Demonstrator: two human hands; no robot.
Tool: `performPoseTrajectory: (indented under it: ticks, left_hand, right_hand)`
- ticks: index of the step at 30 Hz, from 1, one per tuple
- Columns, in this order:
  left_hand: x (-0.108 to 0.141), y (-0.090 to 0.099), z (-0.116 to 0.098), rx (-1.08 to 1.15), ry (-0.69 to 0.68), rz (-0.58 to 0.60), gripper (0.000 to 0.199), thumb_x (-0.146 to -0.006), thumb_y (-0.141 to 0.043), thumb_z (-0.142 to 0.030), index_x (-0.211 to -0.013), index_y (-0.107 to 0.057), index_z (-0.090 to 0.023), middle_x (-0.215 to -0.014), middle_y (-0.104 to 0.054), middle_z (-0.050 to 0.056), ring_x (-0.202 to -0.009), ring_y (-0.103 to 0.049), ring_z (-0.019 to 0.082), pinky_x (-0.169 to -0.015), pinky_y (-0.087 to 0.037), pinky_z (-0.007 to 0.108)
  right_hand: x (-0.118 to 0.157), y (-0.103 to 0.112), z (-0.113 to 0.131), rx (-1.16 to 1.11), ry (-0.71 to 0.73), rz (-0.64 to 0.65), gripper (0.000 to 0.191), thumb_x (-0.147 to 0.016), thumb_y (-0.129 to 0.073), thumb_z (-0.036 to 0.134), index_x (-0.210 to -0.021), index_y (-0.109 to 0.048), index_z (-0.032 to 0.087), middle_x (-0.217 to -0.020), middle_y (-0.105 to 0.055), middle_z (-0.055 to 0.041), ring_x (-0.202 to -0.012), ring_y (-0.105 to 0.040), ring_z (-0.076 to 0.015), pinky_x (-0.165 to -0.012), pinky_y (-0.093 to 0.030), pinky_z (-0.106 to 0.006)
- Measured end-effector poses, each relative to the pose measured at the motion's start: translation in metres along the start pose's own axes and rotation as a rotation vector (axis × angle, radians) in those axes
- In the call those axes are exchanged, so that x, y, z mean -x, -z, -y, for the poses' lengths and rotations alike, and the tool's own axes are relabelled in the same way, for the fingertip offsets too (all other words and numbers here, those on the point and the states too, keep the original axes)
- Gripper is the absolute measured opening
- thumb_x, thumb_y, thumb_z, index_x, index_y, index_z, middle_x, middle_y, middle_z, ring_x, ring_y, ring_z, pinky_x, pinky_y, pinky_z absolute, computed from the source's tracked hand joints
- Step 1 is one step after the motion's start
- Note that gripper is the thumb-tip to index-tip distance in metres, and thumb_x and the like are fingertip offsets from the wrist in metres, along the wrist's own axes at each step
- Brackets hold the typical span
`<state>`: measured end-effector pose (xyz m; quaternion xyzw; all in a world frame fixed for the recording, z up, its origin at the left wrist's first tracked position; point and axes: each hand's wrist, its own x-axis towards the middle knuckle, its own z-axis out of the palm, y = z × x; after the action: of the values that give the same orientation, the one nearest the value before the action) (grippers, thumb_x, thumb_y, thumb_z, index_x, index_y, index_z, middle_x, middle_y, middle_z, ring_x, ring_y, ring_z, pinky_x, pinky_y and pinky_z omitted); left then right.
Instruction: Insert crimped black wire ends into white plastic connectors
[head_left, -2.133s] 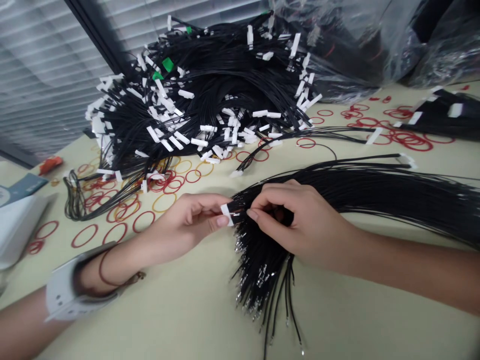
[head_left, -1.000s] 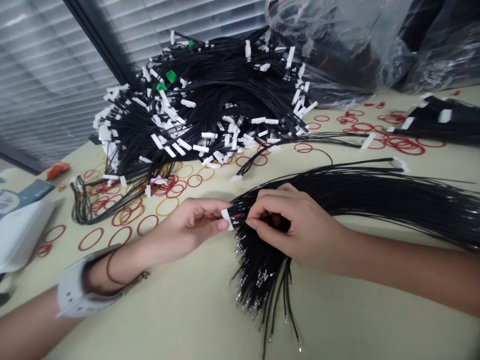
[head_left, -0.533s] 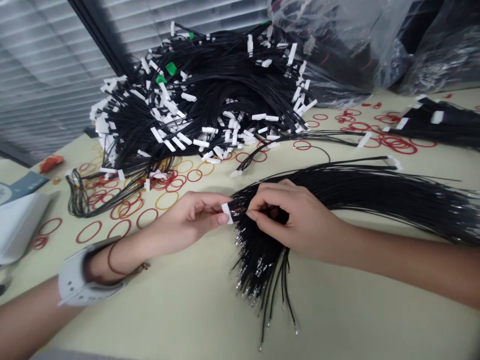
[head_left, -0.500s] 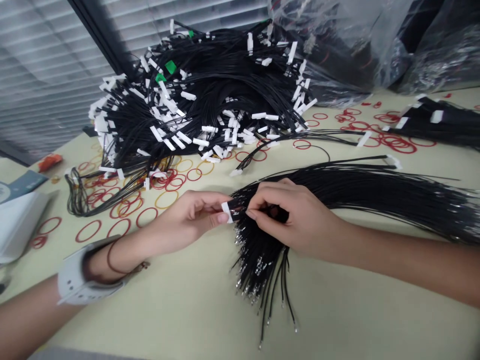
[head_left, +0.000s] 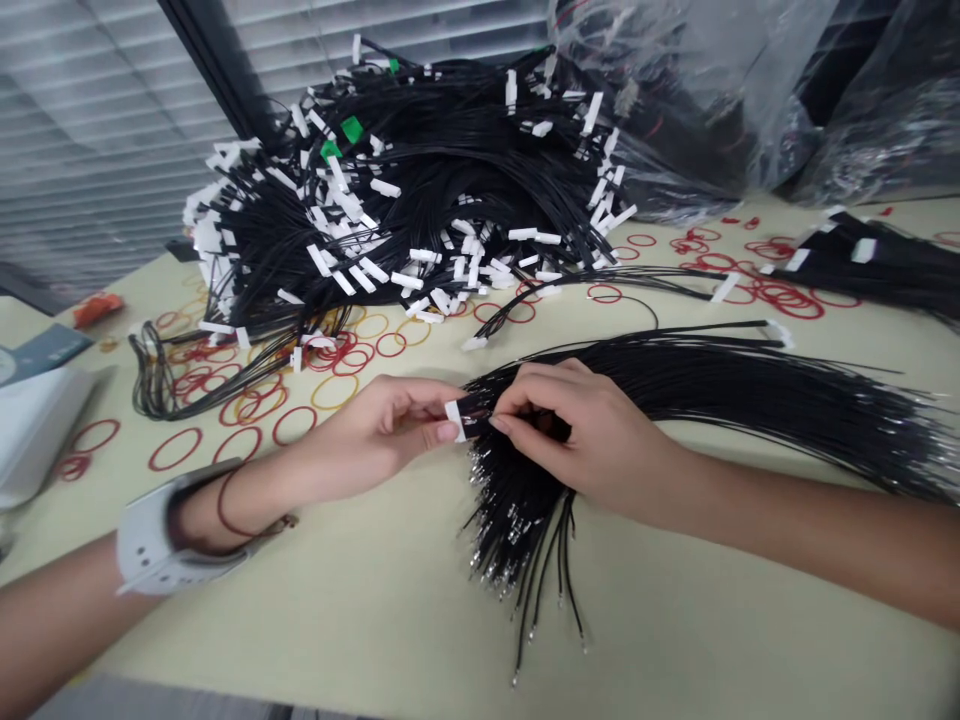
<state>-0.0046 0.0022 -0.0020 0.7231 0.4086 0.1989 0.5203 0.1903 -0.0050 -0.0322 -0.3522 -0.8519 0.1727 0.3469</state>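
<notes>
Between the thumb and fingers of my left hand is a small white connector housing, with black wires running out of its right side. My right hand is closed in a pinch just right of the housing, its thumb and forefinger on a thin black wire whose tip lies close to the housing. Whether that tip sits inside the housing is too small to tell. Beneath both hands lies a thick bundle of black wires with bare metal terminals at its ends; several strands hang toward the front.
A large heap of black cables with white connectors stands at the back. Red and yellow rubber bands are scattered on the table. Clear plastic bags stand back right, another cable bundle at right, a white box at left.
The view has shifted slightly. Both hands keep nearly the same pose, with the housing in the left and the wire pinched in the right.
</notes>
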Motion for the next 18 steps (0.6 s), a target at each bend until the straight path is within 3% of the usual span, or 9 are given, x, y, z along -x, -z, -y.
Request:
performPoseTrajectory:
  ticks: [11, 18]
  left_hand:
    - [0.0003, -0.0005, -0.0016, 0.027, 0.005, -0.007, 0.021, -0.080, -0.051, -0.012, -0.098, -0.063, -0.015, -0.084, -0.065, 0.002, -0.077, -0.057, 0.012, -0.069, -0.044, 0.021]
    - [0.0008, -0.0007, -0.0048, 0.097, 0.026, 0.040, 0.022, -0.081, -0.049, -0.008, -0.098, -0.062, -0.014, -0.077, -0.065, -0.001, -0.070, -0.056, 0.008, -0.062, -0.042, 0.016]
  right_hand:
    - [0.0016, 0.0014, 0.0016, -0.015, 0.027, -0.006, 0.007, -0.078, -0.050, 0.013, -0.074, -0.055, 0.014, -0.068, -0.052, 0.0041, -0.061, -0.043, -0.0059, -0.065, -0.029, -0.023]
    - [0.0029, -0.0010, 0.0004, 0.043, 0.105, -0.026, 0.008, -0.080, -0.047, 0.014, -0.075, -0.054, 0.014, -0.070, -0.050, 0.0025, -0.065, -0.042, -0.0073, -0.065, -0.029, -0.023]
